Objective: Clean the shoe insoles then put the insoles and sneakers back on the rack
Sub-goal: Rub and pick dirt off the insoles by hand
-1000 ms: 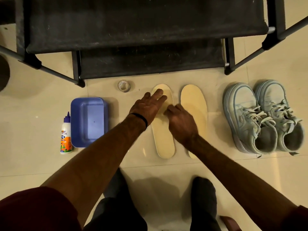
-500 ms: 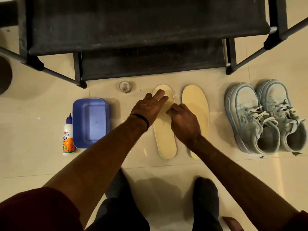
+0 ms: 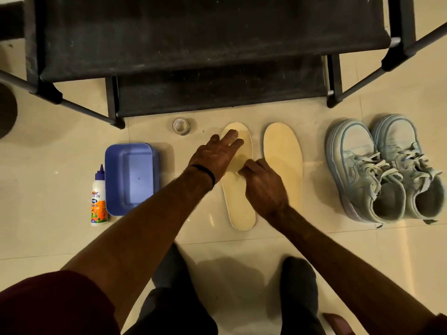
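Observation:
Two pale yellow insoles lie side by side on the tiled floor: the left insole point(image 3: 239, 206) and the right insole point(image 3: 283, 153). My left hand point(image 3: 215, 155) rests flat on the toe half of the left insole, fingers stretched out. My right hand point(image 3: 263, 187) has its fingertips pinched together on the middle of that same insole; what they pinch is too small to make out. A pair of light blue sneakers point(image 3: 384, 170) stands to the right, toes toward the black shoe rack point(image 3: 193, 32).
A small roll of clear tape point(image 3: 181, 126) sits just beyond the left insole. A blue plastic tub point(image 3: 130, 177) and a glue bottle point(image 3: 98, 197) are on the left. My dark-socked feet point(image 3: 297, 281) stand close behind the insoles.
Both hands stay on the left insole. My right fingertips have crept slightly toward the left hand. Nothing else has moved.

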